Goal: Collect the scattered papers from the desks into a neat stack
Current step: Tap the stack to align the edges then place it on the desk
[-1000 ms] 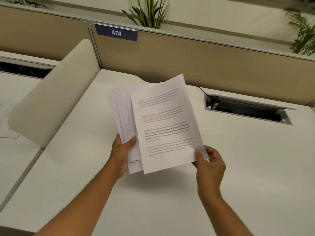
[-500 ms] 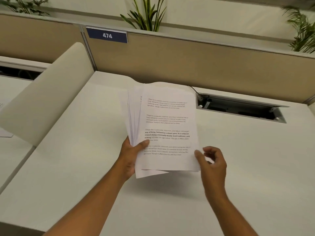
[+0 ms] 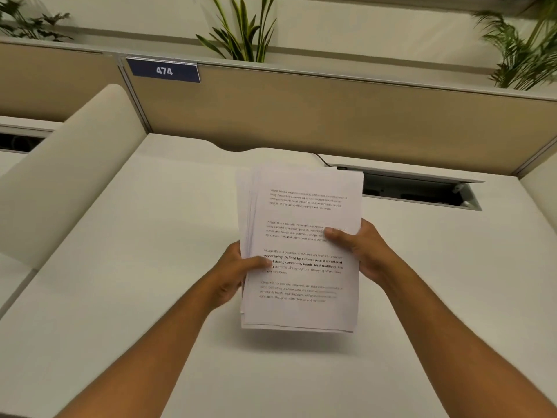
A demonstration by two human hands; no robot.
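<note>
Papers (image 3: 304, 251) sit gathered in your grasp above the white desk (image 3: 135, 297), printed side up, sheet edges fanned slightly along the left. Your left hand (image 3: 233, 274) clamps the stack's left edge, thumb on top; your right hand (image 3: 360, 250) grips the right edge likewise (both closed on the sheets). Behind, a tan partition (image 3: 331, 116) carries a "474" sign (image 3: 164, 70).
</note>
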